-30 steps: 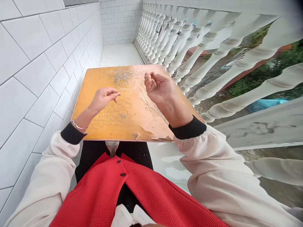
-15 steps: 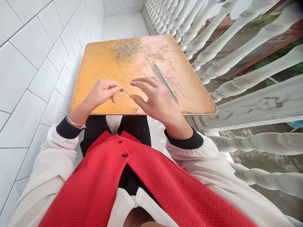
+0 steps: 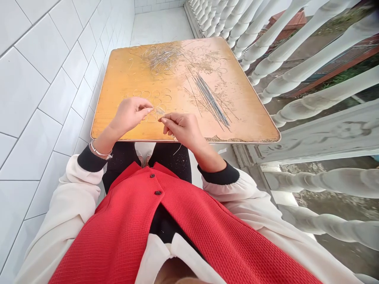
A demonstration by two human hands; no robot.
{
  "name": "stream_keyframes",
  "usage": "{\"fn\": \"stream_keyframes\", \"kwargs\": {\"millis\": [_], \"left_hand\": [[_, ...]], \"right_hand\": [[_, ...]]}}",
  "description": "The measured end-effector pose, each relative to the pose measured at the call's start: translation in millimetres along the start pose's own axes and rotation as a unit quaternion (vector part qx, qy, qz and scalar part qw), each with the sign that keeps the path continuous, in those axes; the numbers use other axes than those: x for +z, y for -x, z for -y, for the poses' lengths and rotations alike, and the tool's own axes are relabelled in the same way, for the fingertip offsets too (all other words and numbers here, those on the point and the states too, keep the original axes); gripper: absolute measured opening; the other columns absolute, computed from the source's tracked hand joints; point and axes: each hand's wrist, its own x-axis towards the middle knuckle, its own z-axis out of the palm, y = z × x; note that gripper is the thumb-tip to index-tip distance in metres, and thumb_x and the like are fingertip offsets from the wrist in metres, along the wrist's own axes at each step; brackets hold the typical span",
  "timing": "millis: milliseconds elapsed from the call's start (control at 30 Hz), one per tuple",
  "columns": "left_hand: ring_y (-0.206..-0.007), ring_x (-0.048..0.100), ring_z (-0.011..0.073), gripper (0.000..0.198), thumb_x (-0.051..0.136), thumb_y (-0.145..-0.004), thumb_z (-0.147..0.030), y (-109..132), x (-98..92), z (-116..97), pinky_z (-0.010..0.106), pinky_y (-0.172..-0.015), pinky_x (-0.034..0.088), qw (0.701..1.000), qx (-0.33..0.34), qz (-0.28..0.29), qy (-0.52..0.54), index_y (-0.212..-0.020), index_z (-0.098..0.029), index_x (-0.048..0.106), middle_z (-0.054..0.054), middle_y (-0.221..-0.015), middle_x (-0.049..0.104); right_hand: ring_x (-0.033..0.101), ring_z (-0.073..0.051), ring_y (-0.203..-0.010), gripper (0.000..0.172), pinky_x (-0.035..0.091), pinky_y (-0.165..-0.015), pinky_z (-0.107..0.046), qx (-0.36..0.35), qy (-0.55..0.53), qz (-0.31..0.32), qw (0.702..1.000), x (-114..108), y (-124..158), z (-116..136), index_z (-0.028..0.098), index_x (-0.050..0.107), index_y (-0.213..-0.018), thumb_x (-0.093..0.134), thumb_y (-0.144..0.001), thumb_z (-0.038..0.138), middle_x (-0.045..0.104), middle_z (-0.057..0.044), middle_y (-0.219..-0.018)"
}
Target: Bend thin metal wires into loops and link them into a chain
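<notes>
Above the near edge of the worn orange table (image 3: 109, 90), my left hand (image 3: 130, 114) is closed in a pinch on a small tangle of thin shiny wire (image 3: 160, 111). My right hand (image 3: 183, 128) sits just to its right, thumb and forefinger pressed together on a thin wire (image 3: 178, 149) whose end hangs past the table edge. Whether the two wires join is too fine to see. Thin wire rings (image 3: 155, 93) lie in rows on the tabletop just beyond my left hand.
A loose heap of curled wire (image 3: 162, 58) lies at the far side. Straight dark wires (image 3: 211, 98) form a bundle on the right half. A white tiled wall (image 3: 38, 114) runs along the left, and a white balustrade (image 3: 284, 79) borders the right.
My right hand has gone from spread fingers to a pinch, lower and nearer my left hand. A wire end now hangs beneath it. My left hand keeps its pinch.
</notes>
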Motion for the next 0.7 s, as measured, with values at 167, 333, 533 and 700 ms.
{"fn": "stream_keyframes", "kwargs": {"millis": [167,333,533,700], "left_hand": [[-0.055,0.062,0.0111,0.014,0.065,-0.088,-0.015,-4,9.8,-2,0.026,-0.061,0.052,0.998,-0.049,-0.01,0.044,-0.076,-0.016,0.073,0.0,-0.06,0.067],[-0.052,0.061,0.0074,0.011,0.068,-0.088,-0.011,0,27.1,-5,0.02,-0.054,0.048,0.982,-0.074,-0.032,0.168,-0.078,-0.016,0.071,-0.001,-0.06,0.068],[-0.052,0.061,0.0054,0.014,0.068,-0.09,-0.01,9,49.0,-2,0.018,-0.054,0.046,0.957,-0.104,-0.076,0.258,-0.079,-0.018,0.07,-0.005,-0.058,0.067],[-0.052,0.063,0.0046,0.011,0.07,-0.091,-0.012,10,48.7,5,0.017,-0.053,0.046,0.942,-0.124,-0.12,0.287,-0.082,-0.017,0.071,-0.004,-0.063,0.071]], "right_hand": [[0.055,-0.013,-0.05,0.043,0.046,-0.053,-0.029,0.018,-0.067,-0.028,0.997,10,-3,-4,0.022,0.068,-0.076,0.065,-0.09,0.063,0.061,0.0,-0.058],[0.052,-0.014,-0.052,0.059,0.044,-0.052,-0.029,0.015,-0.107,-0.077,0.991,19,-5,-3,0.023,0.065,-0.079,0.061,-0.082,0.082,0.06,0.0,-0.06],[0.057,-0.014,-0.057,0.061,0.051,-0.055,-0.03,0.024,-0.146,-0.067,0.987,30,-6,-7,0.025,0.067,-0.089,0.057,-0.082,0.085,0.063,0.0,-0.068],[0.064,-0.015,-0.064,0.065,0.056,-0.064,-0.03,0.012,-0.131,-0.07,0.989,28,8,-13,0.022,0.071,-0.102,0.059,-0.082,0.083,0.07,-0.003,-0.076]]}}
